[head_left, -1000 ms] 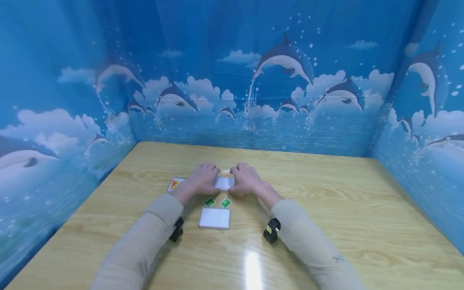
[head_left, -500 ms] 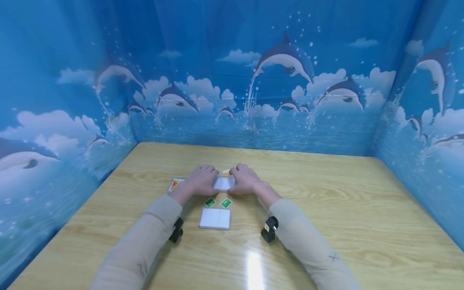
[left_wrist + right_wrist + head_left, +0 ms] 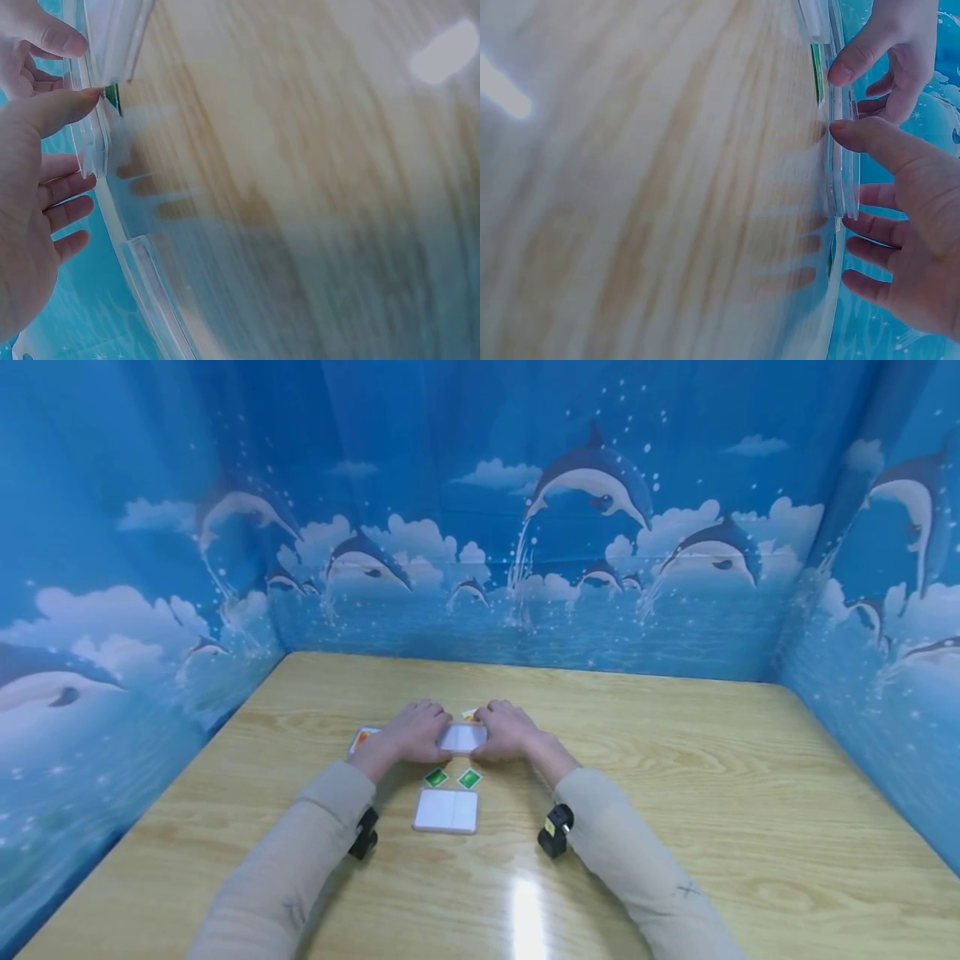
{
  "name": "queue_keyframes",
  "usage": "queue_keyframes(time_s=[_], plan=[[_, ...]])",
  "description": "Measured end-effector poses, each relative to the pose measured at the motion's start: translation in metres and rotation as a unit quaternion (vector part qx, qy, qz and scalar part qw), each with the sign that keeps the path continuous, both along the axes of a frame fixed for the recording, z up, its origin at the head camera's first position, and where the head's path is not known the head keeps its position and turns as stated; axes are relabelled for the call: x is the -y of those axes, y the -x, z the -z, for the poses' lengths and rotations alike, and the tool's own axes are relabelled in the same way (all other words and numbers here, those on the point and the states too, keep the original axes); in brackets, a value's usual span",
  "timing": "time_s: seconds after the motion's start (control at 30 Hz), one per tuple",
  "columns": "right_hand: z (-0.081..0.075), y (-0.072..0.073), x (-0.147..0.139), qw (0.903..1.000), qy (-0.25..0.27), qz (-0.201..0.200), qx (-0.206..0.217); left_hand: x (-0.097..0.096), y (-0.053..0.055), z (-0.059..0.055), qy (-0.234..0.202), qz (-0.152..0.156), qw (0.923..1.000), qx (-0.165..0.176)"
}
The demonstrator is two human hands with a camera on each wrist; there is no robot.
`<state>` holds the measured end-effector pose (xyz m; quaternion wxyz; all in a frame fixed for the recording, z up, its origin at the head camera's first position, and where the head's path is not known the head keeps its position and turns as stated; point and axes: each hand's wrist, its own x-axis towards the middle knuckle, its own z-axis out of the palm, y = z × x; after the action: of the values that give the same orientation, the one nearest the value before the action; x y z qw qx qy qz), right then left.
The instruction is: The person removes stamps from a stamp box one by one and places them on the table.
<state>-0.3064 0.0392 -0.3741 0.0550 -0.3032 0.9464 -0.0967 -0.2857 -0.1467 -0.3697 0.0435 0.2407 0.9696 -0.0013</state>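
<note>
Head view, left hand (image 3: 415, 732): pinched the left end of the pale case (image 3: 462, 738), thumb at the near edge and fingers at the far edge.
Head view, right hand (image 3: 510, 732): pinched the opposite end in the same manner.
Head view, pale case: lay level between the two hands over the wooden table (image 3: 750, 793); whether it touched the tabletop could not be told.
Head view, green cards: the left green card (image 3: 436, 777) and right green card (image 3: 469, 778) lay turned cornerwise, apart, between the pale case and the white case (image 3: 446, 811).
Head view, surroundings: an orange-pictured card (image 3: 363, 739) was partly hidden by the left hand; a small yellowish card (image 3: 469, 715) showed beyond the pale case; a dolphin backdrop (image 3: 420, 527) enclosed the table.
Left wrist view, grip: the left thumb met the near edge of the pale case, with the fingers separated along its far side; the right hand appeared above.
Right wrist view, grip: the right thumb pressed the near edge, fingers spaced beyond the case; the left thumb touched the same edge farther up.
</note>
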Motion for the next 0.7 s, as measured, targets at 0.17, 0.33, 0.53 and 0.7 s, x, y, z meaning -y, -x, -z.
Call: queue_keyframes(time_s=[0.17,0.33,0.53,0.7], plan=[[0.0005,0.0009,-0.0005,0.9996,0.009,0.007,0.025,0.0011,0.0018,0.0026,0.008,-0.004,0.9999,0.01],[0.0002,0.0028,-0.0008,0.9995,0.009,0.009,0.03,0.0018,0.0038,0.0039,0.006,-0.007,0.9998,0.015],[0.0016,0.0043,-0.0011,0.9996,0.001,0.005,0.028,0.0016,0.0031,0.0022,0.006,-0.005,0.9999,0.015],[0.0016,0.0041,-0.0017,0.9993,0.009,0.008,0.035,0.0007,0.0026,0.0018,0.004,-0.012,0.9996,0.023]])
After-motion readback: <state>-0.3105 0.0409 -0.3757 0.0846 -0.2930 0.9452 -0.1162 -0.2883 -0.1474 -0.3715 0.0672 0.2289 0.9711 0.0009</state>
